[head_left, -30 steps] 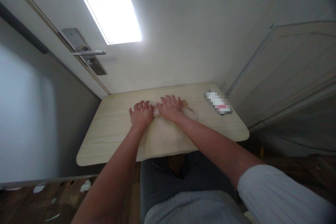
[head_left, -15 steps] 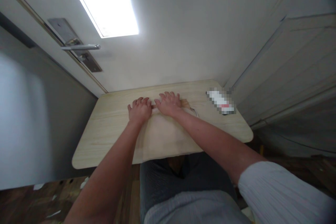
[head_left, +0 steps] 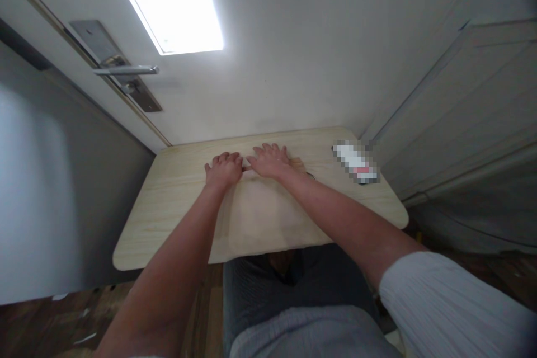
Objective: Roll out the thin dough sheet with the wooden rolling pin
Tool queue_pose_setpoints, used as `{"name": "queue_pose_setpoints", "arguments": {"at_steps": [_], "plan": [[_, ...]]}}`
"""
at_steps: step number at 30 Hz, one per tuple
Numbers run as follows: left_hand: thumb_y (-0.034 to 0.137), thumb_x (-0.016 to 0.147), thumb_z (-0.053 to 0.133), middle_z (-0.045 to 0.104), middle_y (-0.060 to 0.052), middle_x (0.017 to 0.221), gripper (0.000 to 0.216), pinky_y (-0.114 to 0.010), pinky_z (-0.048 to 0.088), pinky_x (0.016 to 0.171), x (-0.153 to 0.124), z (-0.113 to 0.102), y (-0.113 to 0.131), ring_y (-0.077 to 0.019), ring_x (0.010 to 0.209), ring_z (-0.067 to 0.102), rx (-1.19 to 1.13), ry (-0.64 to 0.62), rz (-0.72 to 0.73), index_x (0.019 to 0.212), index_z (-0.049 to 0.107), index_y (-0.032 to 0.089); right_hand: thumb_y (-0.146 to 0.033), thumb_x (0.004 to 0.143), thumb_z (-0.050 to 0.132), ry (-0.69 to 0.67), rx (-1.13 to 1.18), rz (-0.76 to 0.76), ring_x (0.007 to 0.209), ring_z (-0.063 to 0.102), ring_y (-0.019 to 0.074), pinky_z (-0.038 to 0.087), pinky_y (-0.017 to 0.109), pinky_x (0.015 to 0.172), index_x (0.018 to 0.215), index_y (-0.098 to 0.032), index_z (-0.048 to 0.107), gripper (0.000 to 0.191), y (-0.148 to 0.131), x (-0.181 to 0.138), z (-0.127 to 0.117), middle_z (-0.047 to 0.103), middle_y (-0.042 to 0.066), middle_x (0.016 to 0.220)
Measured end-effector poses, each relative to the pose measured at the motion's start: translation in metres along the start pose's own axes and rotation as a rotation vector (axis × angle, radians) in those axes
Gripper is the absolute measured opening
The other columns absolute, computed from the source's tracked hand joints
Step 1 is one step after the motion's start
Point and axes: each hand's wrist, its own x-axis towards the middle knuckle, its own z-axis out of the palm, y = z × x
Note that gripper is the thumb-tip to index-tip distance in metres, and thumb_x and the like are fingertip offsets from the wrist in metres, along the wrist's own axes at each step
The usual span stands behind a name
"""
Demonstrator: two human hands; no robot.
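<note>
Palm down near the back of the small table, my left hand [head_left: 225,169] rests with its fingers spread over the far edge of a pale beige sheet [head_left: 264,212], which looks like cloth. Beside it my right hand [head_left: 269,161] lies flat, fingers apart, on the same far edge. Between and beyond the hands shows a light wooden strip [head_left: 297,165]; most of it is under my palms. A thin curved metal piece [head_left: 310,175] sticks out by my right wrist, largely covered by my forearm. The sheet reaches to the table's near edge.
The pale wood-grain table [head_left: 168,196] stands against a white door [head_left: 289,56] with a metal handle [head_left: 126,70] at upper left. A blurred-out phone-like object [head_left: 356,162] lies on the table's right side. My lap is under the near edge.
My hands stay pressed in nearly the same place. The right forearm now covers more of the curved metal piece. The view has shifted slightly.
</note>
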Motion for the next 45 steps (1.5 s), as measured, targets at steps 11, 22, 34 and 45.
{"name": "queue_pose_setpoints", "arguments": {"at_steps": [11, 22, 34, 45], "plan": [[0.039, 0.098, 0.024, 0.053, -0.012, 0.140, 0.048, -0.064, 0.037, 0.099, 0.008, -0.003, 0.001, -0.0357, 0.126, 0.046, 0.066, 0.066, 0.037, 0.132, 0.055, 0.029, -0.057, 0.095, 0.032, 0.056, -0.012, -0.004, 0.127, 0.044, 0.0365, 0.028, 0.063, 0.105, 0.132, -0.023, 0.058, 0.057, 0.003, 0.020, 0.008, 0.053, 0.014, 0.140], [0.041, 0.099, 0.020, 0.056, -0.011, 0.136, 0.050, -0.054, 0.035, 0.102, -0.009, -0.004, 0.009, -0.0320, 0.123, 0.048, 0.037, 0.204, 0.021, 0.128, 0.058, 0.026, -0.053, 0.097, 0.030, 0.170, -0.030, -0.018, 0.123, 0.045, 0.0320, 0.027, 0.053, 0.106, 0.130, -0.019, 0.058, 0.055, -0.003, -0.004, 0.001, 0.057, 0.014, 0.135], [0.044, 0.100, 0.023, 0.056, -0.009, 0.141, 0.050, -0.051, 0.032, 0.107, -0.067, 0.003, 0.020, -0.0300, 0.127, 0.047, 0.035, 0.310, 0.037, 0.129, 0.059, 0.025, -0.056, 0.099, 0.033, 0.277, -0.040, -0.060, 0.129, 0.042, 0.0330, 0.020, 0.056, 0.110, 0.126, -0.020, 0.060, 0.053, -0.006, -0.067, 0.006, 0.056, 0.012, 0.139], [0.045, 0.097, 0.041, 0.055, -0.012, 0.143, 0.048, -0.053, 0.032, 0.111, -0.166, 0.025, 0.012, -0.0306, 0.138, 0.041, -0.141, 0.348, 0.169, 0.137, 0.052, 0.021, -0.046, 0.095, 0.049, 0.273, 0.058, -0.275, 0.132, 0.041, 0.0298, 0.016, 0.051, 0.116, 0.138, -0.017, 0.049, 0.052, 0.004, -0.177, 0.010, 0.055, 0.014, 0.138]]}}
